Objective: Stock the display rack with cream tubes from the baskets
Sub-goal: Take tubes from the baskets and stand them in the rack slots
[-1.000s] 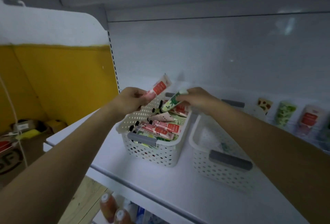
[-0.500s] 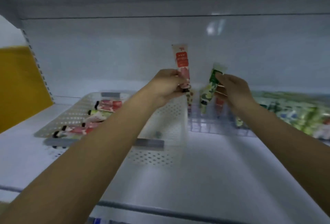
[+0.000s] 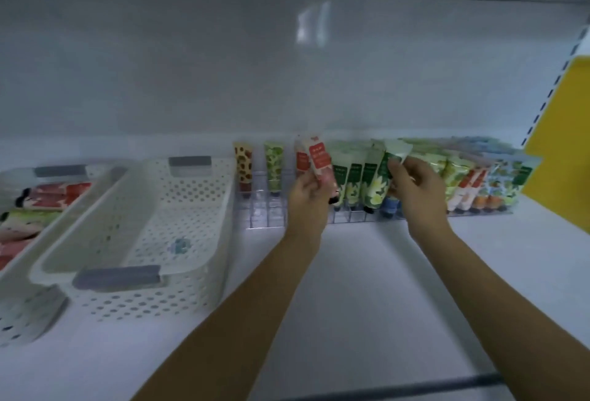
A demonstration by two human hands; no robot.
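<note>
My left hand (image 3: 309, 196) holds a red-and-white cream tube (image 3: 317, 158) upright, just in front of the clear display rack (image 3: 265, 212) at the back of the shelf. My right hand (image 3: 415, 186) grips a green-and-white cream tube (image 3: 384, 177) over the rack's middle slots. The rack holds many upright tubes, green ones in the middle and mixed colours to the right. Two white perforated baskets sit at the left: the nearer basket (image 3: 198, 273) is almost empty, and the far-left basket (image 3: 19, 314) holds several red and green tubes (image 3: 54, 193).
A brown spotted tube (image 3: 244, 164) and a light green tube (image 3: 274, 164) stand alone in the rack's left slots. A yellow side panel (image 3: 562, 132) bounds the shelf at the right. The white shelf surface (image 3: 367, 289) lies under my arms.
The view swung right from the baskets to the rack. Both hands carried their tubes away from the full basket and lowered them to the rack's slots.
</note>
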